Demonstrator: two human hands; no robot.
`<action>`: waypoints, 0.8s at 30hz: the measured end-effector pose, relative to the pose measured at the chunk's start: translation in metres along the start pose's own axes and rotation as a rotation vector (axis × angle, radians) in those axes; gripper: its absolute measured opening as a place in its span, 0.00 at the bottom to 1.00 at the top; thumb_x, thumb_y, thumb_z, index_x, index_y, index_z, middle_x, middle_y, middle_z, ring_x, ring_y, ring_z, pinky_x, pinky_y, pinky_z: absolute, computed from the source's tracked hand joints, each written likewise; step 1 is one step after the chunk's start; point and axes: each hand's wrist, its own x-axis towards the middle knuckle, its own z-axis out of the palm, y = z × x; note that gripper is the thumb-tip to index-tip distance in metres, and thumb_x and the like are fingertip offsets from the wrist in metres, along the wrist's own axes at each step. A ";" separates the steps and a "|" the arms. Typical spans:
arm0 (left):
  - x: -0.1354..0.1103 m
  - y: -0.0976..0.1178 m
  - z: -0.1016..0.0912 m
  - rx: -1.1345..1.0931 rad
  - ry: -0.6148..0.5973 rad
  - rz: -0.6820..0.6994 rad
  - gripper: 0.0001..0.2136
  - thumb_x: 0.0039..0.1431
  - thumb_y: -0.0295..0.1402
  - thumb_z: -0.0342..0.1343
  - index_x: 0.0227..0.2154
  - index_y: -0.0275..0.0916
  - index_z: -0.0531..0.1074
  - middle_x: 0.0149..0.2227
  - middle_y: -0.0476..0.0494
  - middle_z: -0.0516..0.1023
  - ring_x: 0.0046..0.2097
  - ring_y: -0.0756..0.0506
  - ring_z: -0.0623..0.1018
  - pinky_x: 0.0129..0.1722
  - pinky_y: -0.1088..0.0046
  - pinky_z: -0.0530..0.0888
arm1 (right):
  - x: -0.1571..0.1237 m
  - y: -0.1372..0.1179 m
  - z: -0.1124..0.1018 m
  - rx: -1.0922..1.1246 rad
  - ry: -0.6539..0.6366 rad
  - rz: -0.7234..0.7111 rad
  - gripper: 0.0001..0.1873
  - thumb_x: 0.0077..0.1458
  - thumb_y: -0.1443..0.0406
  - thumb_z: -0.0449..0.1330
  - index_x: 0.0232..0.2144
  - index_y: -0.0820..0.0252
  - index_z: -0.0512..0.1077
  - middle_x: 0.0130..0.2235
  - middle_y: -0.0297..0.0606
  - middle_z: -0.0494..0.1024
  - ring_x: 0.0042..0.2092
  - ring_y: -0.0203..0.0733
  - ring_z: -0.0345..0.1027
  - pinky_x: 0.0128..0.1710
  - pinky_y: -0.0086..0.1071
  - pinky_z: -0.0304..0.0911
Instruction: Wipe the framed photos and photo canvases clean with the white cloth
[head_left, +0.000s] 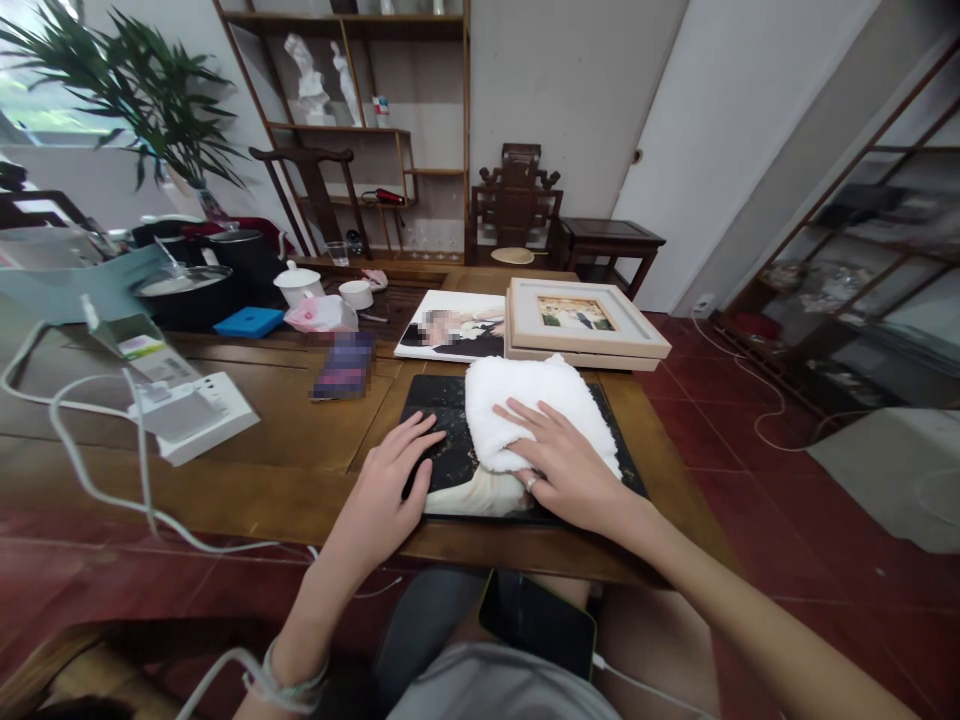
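A dark glossy photo panel (442, 462) with a pale dress-like shape along its near side lies flat at the table's front edge. On its right part rests a folded white towel (536, 385). My right hand (570, 465) presses down on the towel, its fingers spread over the top and a fold tucked by the thumb side. A ring shows on this hand. My left hand (394, 475) lies on the panel's left edge with its fingers stretched out, holding nothing.
Behind the panel lie a photo print (450, 345) and a light picture frame (637, 340) on a box. To the left are a phone (345, 368), an open white box (202, 415), a loose white cable (56, 440), a blue case (249, 321) and teaware. Another phone (536, 620) sits on my lap.
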 end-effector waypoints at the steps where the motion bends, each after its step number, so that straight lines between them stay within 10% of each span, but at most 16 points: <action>1: 0.000 0.000 0.000 -0.002 0.001 0.000 0.16 0.62 0.30 0.43 0.51 0.41 0.66 0.60 0.41 0.65 0.64 0.42 0.59 0.60 0.54 0.60 | 0.000 0.000 0.000 -0.001 0.000 -0.002 0.17 0.51 0.74 0.53 0.42 0.59 0.73 0.63 0.42 0.59 0.65 0.49 0.43 0.63 0.52 0.42; 24: 0.000 -0.001 0.000 0.016 -0.016 0.018 0.16 0.63 0.30 0.42 0.51 0.38 0.66 0.60 0.39 0.65 0.64 0.42 0.58 0.60 0.54 0.60 | -0.042 -0.045 -0.009 0.110 -0.151 -0.132 0.20 0.43 0.76 0.52 0.39 0.59 0.74 0.64 0.38 0.56 0.66 0.45 0.40 0.65 0.48 0.38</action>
